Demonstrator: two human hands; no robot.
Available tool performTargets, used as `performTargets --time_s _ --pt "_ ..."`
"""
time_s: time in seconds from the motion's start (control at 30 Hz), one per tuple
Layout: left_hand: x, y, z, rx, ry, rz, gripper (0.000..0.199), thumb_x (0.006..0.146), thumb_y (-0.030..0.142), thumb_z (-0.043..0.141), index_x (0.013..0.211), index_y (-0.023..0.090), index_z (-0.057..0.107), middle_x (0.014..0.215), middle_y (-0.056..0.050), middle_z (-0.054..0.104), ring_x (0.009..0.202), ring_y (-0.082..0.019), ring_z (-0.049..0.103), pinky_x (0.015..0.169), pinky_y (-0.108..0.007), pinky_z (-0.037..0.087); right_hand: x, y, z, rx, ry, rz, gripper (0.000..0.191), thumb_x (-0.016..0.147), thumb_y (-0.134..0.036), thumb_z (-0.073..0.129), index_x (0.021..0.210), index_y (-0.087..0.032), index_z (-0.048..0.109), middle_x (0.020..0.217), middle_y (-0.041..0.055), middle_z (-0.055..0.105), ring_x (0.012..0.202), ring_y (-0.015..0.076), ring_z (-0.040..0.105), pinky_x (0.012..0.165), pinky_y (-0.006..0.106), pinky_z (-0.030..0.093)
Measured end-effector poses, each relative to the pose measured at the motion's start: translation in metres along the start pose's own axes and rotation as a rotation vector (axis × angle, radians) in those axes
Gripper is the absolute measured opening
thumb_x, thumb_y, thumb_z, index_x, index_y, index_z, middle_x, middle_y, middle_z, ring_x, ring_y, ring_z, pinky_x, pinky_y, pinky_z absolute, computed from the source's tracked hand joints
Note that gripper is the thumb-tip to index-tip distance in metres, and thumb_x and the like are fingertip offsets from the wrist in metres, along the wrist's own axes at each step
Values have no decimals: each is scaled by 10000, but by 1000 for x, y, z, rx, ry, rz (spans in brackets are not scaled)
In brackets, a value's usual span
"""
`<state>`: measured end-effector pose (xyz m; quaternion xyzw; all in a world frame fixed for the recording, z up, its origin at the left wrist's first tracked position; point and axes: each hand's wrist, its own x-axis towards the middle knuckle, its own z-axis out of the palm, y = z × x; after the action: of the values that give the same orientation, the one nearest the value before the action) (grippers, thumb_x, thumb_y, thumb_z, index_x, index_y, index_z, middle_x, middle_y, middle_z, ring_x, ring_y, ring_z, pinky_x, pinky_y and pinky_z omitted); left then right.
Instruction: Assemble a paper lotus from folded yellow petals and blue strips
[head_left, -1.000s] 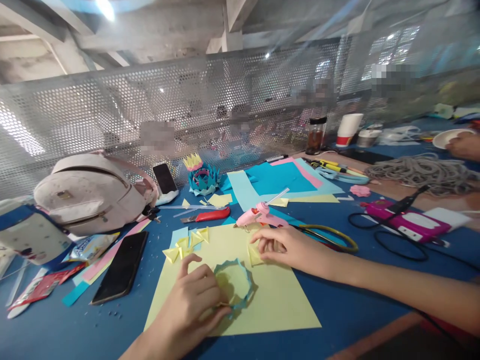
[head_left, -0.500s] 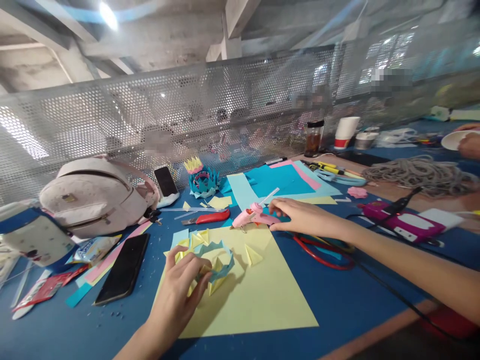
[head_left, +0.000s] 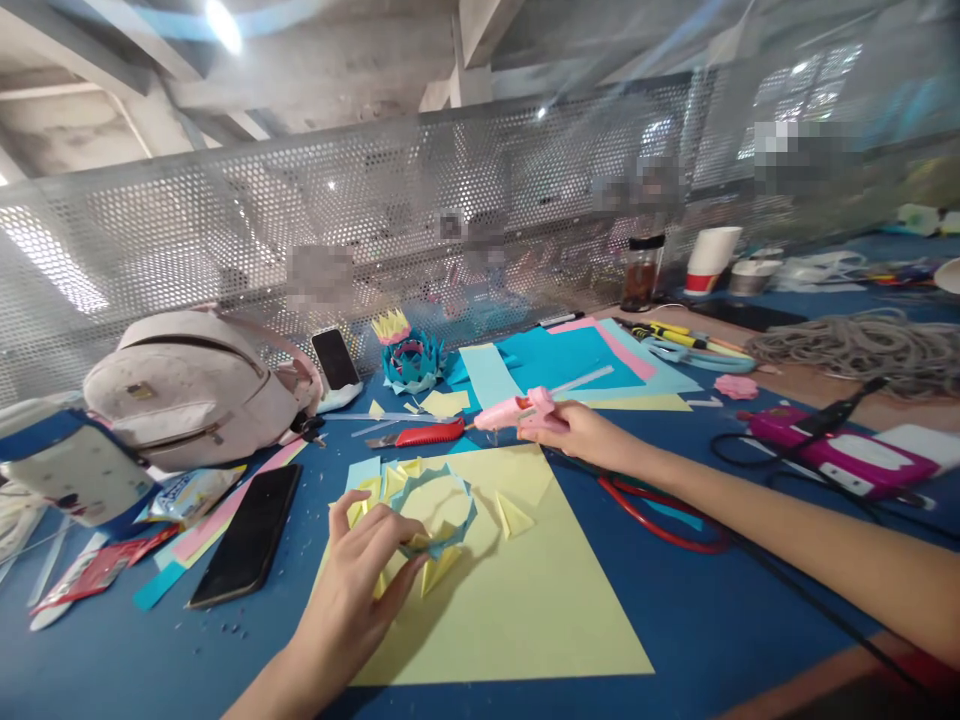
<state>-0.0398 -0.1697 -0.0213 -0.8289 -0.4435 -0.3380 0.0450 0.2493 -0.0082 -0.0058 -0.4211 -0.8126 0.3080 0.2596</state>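
Note:
In my left hand [head_left: 371, 560] I pinch a light-blue paper ring [head_left: 471, 510] with a zigzag edge and yellow folded pieces on its side. It is held over a yellow paper sheet [head_left: 517, 620]. Loose yellow paper triangles lie about it, one yellow triangle [head_left: 514, 516] to the right. My right hand [head_left: 574, 432] is closed round the handle of a pink glue gun [head_left: 504, 412], its nozzle toward the left and a clear glue stick [head_left: 585, 380] jutting from its back. A red utility knife [head_left: 429, 433] lies just left of the nozzle.
Left stand a pale backpack [head_left: 187, 390], a phone [head_left: 247, 535] and a patterned container [head_left: 79, 475]. Behind are a blue paper crown-like piece [head_left: 412, 362] and stacked blue sheets [head_left: 570, 355]. Right lie a red cable [head_left: 660, 530], a magenta power strip [head_left: 832, 450] and grey rope [head_left: 832, 350].
My right hand has closed on the glue gun and lifted it slightly, turning it flatter. My left hand keeps the paper ring, now tilted a little more upright. The view has shifted slightly.

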Motion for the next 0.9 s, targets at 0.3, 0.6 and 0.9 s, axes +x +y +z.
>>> performTargets --time_s 0.3,0.6,0.9 --pt "6 -2 -3 38 121 -64 73 925 204 595 877 250 627 774 52 694 731 -145 632 1006 -416 249 -16 -8 0 245 136 -141 391 802 -517 630 902 -143 685 790 68 678 593 154 551 539 263 442" --pt "-1 -4 -10 605 291 382 217 921 34 514 925 156 693 794 2 767 862 -160 662 994 -366 237 -42 -31 6 -2 -25 -498 364 912 -486 548 730 -171 567 669 -5 553 575 115 465 562 233 389" --pt "-7 -4 -4 639 282 442 277 936 40 474 907 163 721 808 26 782 862 -134 669 1035 -330 237 -55 -37 17 -180 -199 -349 373 957 -509 468 799 -179 541 733 8 588 631 136 510 549 241 348"
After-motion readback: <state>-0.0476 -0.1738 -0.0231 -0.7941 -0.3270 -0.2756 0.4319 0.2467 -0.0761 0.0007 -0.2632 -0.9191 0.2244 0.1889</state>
